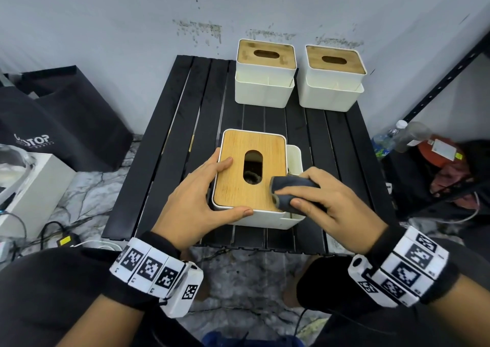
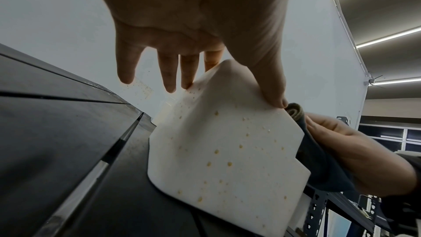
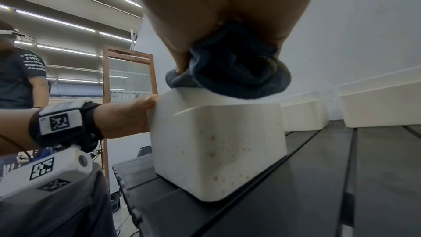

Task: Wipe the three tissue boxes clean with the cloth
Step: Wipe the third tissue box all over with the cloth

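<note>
One box [image 1: 265, 221] sits near on the table [image 1: 172, 134], braced by my flat left hand [image 1: 191, 201]; my right hand [image 1: 334, 206] clenches the cloth [image 1: 294, 185] on its lid [image 1: 233, 187]. A hard shove could skid it off.

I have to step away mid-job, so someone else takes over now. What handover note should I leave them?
Left hand: flat against the near tissue box, thumb on its front edge, bracing it.
Right hand: grips the cloth, pressed on the lid's near-right corner.
Far-left box and far-right box stand side by side at the table's back edge.
Done: nothing certain; yellowish spots show on the near box's white sides.
To do: finish this box, then the two behind.
</note>
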